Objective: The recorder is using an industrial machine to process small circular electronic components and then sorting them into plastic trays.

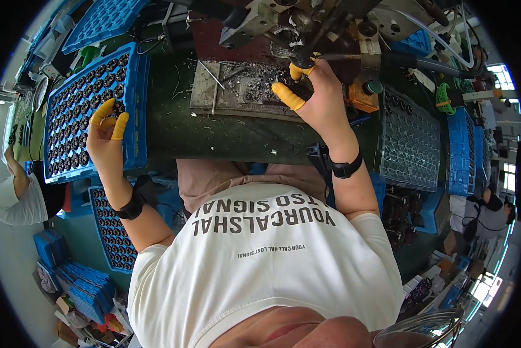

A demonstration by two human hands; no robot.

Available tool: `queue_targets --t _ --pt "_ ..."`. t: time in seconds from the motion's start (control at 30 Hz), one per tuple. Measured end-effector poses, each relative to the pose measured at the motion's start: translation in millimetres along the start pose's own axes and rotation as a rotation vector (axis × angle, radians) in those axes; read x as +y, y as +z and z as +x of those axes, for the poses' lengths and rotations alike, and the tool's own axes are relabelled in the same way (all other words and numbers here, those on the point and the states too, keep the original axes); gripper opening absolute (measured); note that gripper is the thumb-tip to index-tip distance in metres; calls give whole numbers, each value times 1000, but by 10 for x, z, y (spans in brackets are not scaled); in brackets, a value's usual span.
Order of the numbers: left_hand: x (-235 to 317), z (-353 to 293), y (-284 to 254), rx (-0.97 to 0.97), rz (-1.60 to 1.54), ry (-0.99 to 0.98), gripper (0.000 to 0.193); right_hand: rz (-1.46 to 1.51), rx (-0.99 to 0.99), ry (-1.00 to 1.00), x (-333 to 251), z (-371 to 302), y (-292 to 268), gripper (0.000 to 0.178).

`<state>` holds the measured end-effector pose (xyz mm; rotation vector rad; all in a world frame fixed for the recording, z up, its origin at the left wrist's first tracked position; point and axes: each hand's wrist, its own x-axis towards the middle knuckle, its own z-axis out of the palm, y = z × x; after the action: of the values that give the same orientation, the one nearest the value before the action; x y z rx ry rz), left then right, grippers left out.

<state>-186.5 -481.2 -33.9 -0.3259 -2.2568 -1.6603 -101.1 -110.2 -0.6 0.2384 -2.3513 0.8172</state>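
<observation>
My left hand (105,142), with yellow finger cots on its fingertips, is at the right side of a blue tray (141,116). Its thumb and finger close around a small round black part (119,108) at the tray's edge. Rows of similar black parts fill that tray. Under the machine head (330,35), my right hand (323,95) reaches in from the right, also in yellow finger cots. Its thumb stands apart from the curled fingers, and I see nothing between them. The finger ends lie close to the machine's dark fixture (302,57), partly hidden by it.
A metal plate (205,95) littered with dark shavings lies ahead, with a thin rod (215,101) on it. At right are an orange box with a green knob (365,95) and a clear tray (410,139). Another parts tray (112,232) stands lower left. Two people work at the sides.
</observation>
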Motion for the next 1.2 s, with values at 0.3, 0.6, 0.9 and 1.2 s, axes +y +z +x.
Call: queue_targets --t 0.3,0.6,0.9,1.2 --pt "12 -4 2 -23 -17 -1 42 -32 36 -25 48 -19 35 48" --pt "12 -4 13 -22 16 37 42 -22 90 23 -15 -85 16 58" --pt "822 34 970 -277 198 319 41 104 215 105 -43 -179 -169 43" --pt "1074 36 1915 -443 154 595 44 -39 264 244 54 -621 -550 42"
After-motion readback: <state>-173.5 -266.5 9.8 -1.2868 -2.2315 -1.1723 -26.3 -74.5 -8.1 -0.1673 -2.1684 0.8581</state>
